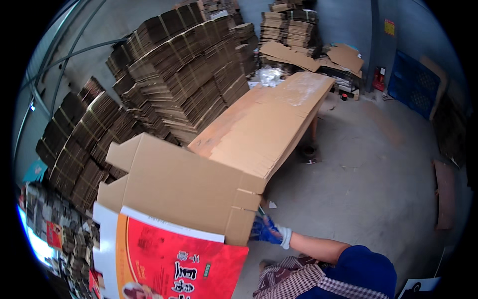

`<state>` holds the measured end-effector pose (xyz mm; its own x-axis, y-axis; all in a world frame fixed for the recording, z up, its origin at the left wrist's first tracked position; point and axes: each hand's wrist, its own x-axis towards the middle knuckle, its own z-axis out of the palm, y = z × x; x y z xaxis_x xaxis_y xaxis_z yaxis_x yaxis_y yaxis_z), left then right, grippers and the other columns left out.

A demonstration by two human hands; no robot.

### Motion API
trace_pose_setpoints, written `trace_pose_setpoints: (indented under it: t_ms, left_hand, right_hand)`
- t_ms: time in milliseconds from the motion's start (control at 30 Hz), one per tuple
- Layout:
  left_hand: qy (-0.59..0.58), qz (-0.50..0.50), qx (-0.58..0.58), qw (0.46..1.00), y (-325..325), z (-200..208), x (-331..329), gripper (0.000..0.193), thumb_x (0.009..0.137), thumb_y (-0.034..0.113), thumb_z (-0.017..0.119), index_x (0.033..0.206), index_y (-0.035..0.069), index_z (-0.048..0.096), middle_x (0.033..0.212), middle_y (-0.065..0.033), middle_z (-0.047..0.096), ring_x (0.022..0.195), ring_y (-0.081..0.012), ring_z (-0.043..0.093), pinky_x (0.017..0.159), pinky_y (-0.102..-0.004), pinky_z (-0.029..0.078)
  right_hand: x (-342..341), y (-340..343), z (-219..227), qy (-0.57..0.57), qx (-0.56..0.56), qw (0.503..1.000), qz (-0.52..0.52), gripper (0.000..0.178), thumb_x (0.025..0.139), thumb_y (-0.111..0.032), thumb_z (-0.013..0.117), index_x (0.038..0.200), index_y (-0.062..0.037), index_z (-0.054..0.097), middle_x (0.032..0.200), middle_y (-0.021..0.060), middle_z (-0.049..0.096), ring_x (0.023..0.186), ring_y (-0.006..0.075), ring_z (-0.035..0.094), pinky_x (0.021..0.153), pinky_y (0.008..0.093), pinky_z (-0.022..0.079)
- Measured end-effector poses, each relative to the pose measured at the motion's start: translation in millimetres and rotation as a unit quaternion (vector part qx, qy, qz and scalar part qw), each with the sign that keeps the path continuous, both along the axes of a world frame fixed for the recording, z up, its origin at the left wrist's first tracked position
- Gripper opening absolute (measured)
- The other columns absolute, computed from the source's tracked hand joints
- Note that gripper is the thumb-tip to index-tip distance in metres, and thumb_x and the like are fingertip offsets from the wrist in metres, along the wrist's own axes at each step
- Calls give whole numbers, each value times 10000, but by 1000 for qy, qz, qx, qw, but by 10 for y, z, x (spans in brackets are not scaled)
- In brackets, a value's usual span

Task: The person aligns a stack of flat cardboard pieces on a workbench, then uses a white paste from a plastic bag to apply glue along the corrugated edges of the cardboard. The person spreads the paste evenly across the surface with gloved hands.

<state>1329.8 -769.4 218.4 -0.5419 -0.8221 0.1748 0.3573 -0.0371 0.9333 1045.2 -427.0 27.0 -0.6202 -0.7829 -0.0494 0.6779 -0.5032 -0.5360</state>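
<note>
A right hand [266, 230] in a blue work glove with a white cuff closes on the lower right edge of a flattened carton blank [184, 187], brown side up, its tabs and slots fanned out toward the upper left of the hand. The left hand is hidden behind the sheets, and whether it grips anything cannot be told. Just beneath the brown blank, down and left of the hand, lies a printed carton sheet [169, 264] in red with a white and orange border. Beyond the hand, up and to the right, a long bench [279, 114] carries more flat cardboard, with a crumpled clear plastic wrap [270, 75] at its far end. Left of the bench, strapped bundles of folded cartons [184, 70] rise in tall stacks; loose sheets litter the concrete floor [378, 164] farther off, near a blue plastic pallet [413, 82] leaning against the wall. By the look of it, the blank is mid-lift, between the printed pile and the bench; the next move would call for a firm pinch at the edge and a level carry, since the wide sheet could sag or catch on the bench corner.
</note>
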Motion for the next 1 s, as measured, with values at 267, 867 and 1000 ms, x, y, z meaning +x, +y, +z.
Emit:
trace_pose_setpoints:
  t_ms: [267,867,1000]
  left_hand:
    - [38,-326,38,944,614,-673,-2455,617,991,260,552,1523,60,312,1481,-168,457,1295,-312,522,1077,-491,443]
    - [-85,-299,211,927,1240,-1894,-6442,545,968,28,528,1488,44,365,1396,-180,528,1197,-338,596,964,-461,551]
    - [-264,-100,14,959,1289,-2143,-6455,505,950,43,584,1435,24,442,1341,-182,551,1154,-307,602,933,-419,559]
  right_hand:
    - [-1462,1989,427,42,-7,972,-231,668,951,-526,579,1455,-115,429,1349,108,585,1106,255,647,912,422,549]
    - [-4891,2744,-470,-155,254,895,-333,180,937,-195,696,1036,-118,567,810,22,612,628,162,616,632,389,585]
    - [-4931,2698,-517,-204,273,885,-317,150,952,-197,677,1021,-122,567,763,5,600,623,151,611,625,365,569]
